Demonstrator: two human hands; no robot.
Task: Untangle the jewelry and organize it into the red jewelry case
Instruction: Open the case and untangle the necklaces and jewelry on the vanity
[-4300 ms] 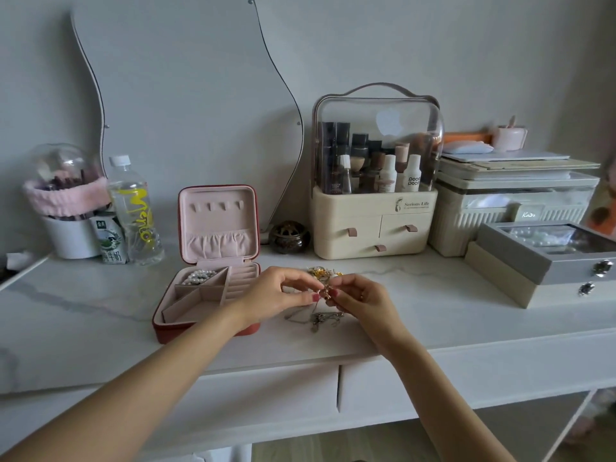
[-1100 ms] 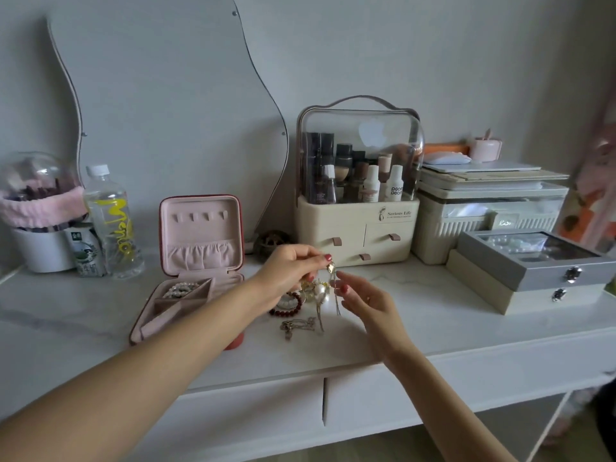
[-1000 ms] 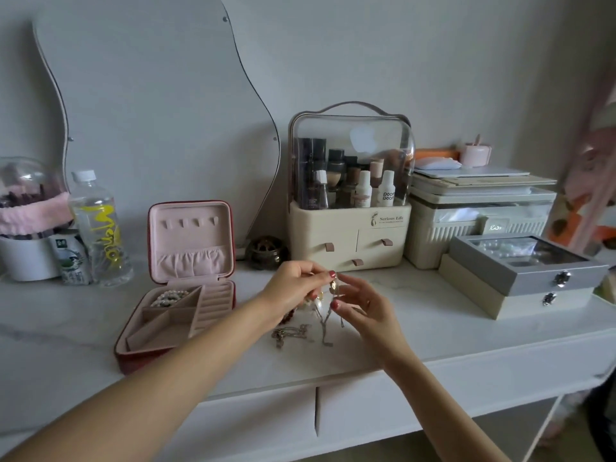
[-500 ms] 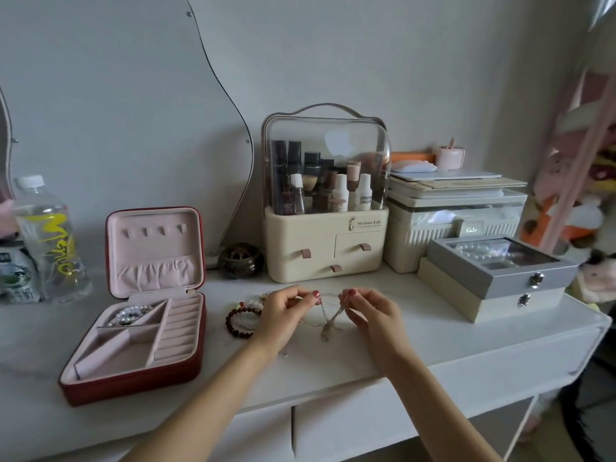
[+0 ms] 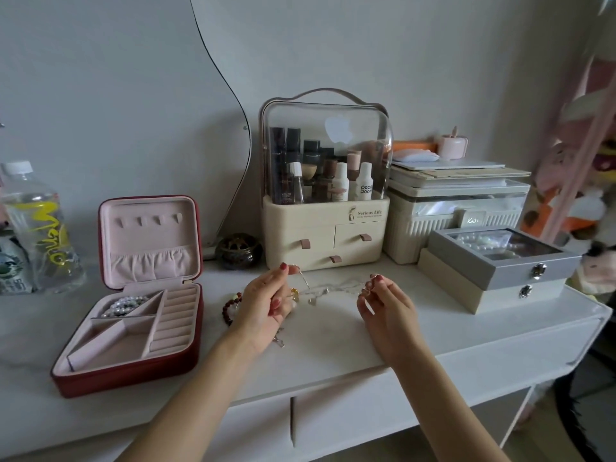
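Soft, dim light across a plain grey wall [image 5: 433,55]. A wavy-edged mirror [image 5: 116,95] leans against it, above the white table [image 5: 333,331] with two front drawers [image 5: 383,411] below its top.

Left hand [image 5: 266,303] and right hand [image 5: 383,300] pinch thin chain [image 5: 328,290] ends, stretched above tabletop [image 5: 333,335]; red jewelry case [image 5: 133,368] open.

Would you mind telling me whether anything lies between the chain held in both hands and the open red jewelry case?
Only the red bead bracelet lies on the desktop between the chain and the red jewelry case, beside the left hand. The case's lid stands open. Lifted over the bracelet, the chain should have a clear way; the right hand pinches its other end.
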